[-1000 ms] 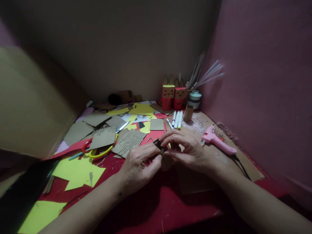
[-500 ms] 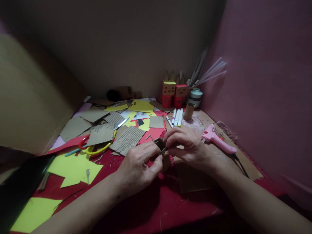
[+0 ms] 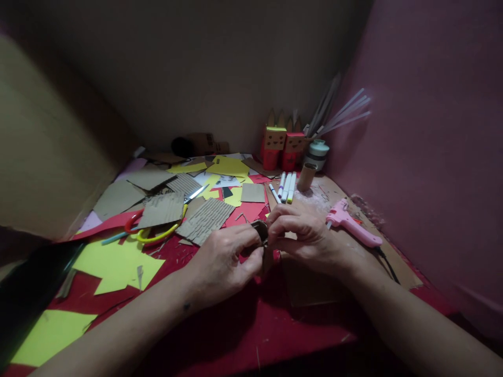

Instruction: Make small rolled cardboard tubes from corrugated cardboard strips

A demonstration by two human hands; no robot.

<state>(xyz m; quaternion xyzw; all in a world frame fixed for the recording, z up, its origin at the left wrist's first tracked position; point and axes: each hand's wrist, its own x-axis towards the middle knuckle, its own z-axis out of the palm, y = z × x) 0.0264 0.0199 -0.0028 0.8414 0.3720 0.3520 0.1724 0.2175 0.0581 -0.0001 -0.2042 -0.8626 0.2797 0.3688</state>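
Observation:
A small brown cardboard piece [image 3: 268,257] with a dark open top is between my two hands, over the red tabletop. My left hand [image 3: 227,259] grips its left side with thumb and fingers. The fingertips of my right hand [image 3: 301,230] pinch its upper right edge, and they hide much of it. Right of my right hand lies a pink hot glue gun [image 3: 351,224] on a cardboard sheet [image 3: 314,285]. Just beyond that hand are several white markers [image 3: 288,187] and an upright cardboard tube [image 3: 307,178].
Scissors [image 3: 159,235] with red and yellow handles lie at left, partly under cardboard scraps [image 3: 163,209]. Yellow paper [image 3: 113,259] lies nearer me. Two box figures [image 3: 274,149] with pointed ears and a pale green jar [image 3: 317,152] stand at the back. A pink wall rises at right.
Both hands stay on the cardboard piece, with barely any shift in the fingers. The view has tilted slightly, so the things on the table appear marginally moved.

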